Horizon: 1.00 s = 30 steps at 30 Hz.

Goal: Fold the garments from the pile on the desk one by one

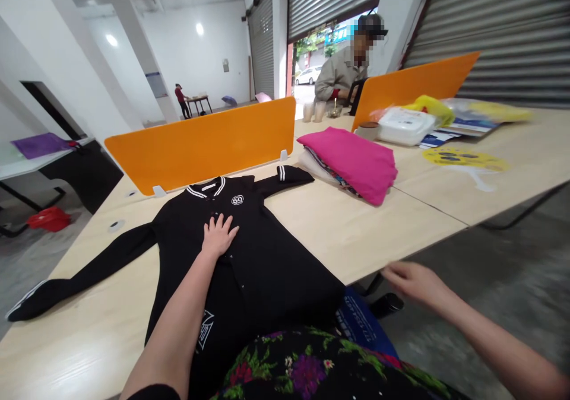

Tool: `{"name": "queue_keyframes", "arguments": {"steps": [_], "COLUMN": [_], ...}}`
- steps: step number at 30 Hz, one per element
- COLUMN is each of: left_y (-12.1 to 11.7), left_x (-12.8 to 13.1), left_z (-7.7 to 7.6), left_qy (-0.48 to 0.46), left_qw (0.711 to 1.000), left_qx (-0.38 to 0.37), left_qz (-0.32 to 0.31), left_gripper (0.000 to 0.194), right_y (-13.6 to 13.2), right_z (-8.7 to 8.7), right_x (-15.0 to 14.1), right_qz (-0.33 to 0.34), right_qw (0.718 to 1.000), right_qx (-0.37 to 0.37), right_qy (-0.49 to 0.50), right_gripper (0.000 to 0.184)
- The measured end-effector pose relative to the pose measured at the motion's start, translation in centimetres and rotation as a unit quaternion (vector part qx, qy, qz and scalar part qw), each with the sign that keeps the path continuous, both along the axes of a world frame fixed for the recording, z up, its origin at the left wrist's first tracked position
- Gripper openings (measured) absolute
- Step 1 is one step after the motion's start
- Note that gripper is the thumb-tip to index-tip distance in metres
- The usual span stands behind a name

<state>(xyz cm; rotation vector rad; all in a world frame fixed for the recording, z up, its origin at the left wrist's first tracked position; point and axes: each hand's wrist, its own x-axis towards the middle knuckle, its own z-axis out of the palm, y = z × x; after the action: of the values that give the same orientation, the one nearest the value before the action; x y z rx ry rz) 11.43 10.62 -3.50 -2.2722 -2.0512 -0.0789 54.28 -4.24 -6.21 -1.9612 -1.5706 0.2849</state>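
Observation:
A black jacket (262, 257) with white-striped collar and cuffs lies spread flat on the wooden table (365, 228), sleeves stretched out to both sides. My left hand (218, 235) rests flat on the jacket's chest, fingers spread, open. My right hand (412, 281) hovers off the table's front edge to the right of the jacket, fingers loosely extended and holding nothing.
A folded pink cloth (354, 159) tops a pile of clothes at the back right. Orange dividers (205, 142) stand along the table's middle. A white container (405, 126), papers and a yellow fan (465, 159) lie farther right. A person (345, 67) sits behind the divider.

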Motion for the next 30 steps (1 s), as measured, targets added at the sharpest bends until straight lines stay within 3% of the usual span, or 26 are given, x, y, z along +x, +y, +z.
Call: {"name": "queue_keyframes", "arguments": {"steps": [2, 5, 10, 14, 16, 19, 22, 25, 30], "left_y": [0.1, 0.0, -0.2, -0.2, -0.2, -0.3, -0.4, -0.4, -0.3], "left_x": [0.1, 0.1, -0.1, -0.3, -0.3, -0.2, 0.0, 0.0, 0.1], "left_z": [0.0, 0.1, -0.4, -0.8, -0.8, -0.7, -0.7, -0.7, -0.8], "left_qy": [0.010, 0.018, 0.029, 0.023, 0.021, 0.019, 0.015, 0.011, 0.008], "left_qw": [1.000, 1.000, 0.999, 0.999, 0.999, 0.999, 0.999, 0.999, 0.999], "left_qx": [0.001, 0.003, 0.024, 0.032, 0.031, 0.026, 0.030, 0.034, 0.030], "left_qz": [-0.001, 0.006, 0.008, 0.010, 0.010, 0.013, 0.011, 0.008, 0.012], "left_gripper": [0.057, 0.059, 0.058, 0.058, 0.058, 0.058, 0.057, 0.056, 0.058], "right_y": [3.7, 11.6, 24.9, 31.1, 32.8, 34.4, 35.3, 34.9, 32.6], "right_z": [1.8, 3.3, 4.3, 4.4, 4.3, 4.5, 5.9, 8.2, 11.3], "right_x": [-0.5, -3.0, -6.6, -7.3, -7.5, -7.3, -5.6, -3.1, -0.7], "right_qz": [0.055, 0.116, 0.024, 0.049, 0.045, -0.014, -0.088, -0.134, -0.120], "right_qw": [0.997, 0.987, 0.992, 0.992, 0.995, 0.987, 0.971, 0.939, 0.859], "right_qx": [0.014, 0.086, 0.125, 0.115, 0.084, 0.058, 0.075, 0.098, 0.138], "right_qy": [0.044, 0.077, 0.017, -0.029, 0.037, 0.148, 0.207, 0.301, 0.479], "right_gripper": [0.032, 0.023, 0.038, 0.049, 0.044, 0.019, 0.024, 0.032, 0.029]}}
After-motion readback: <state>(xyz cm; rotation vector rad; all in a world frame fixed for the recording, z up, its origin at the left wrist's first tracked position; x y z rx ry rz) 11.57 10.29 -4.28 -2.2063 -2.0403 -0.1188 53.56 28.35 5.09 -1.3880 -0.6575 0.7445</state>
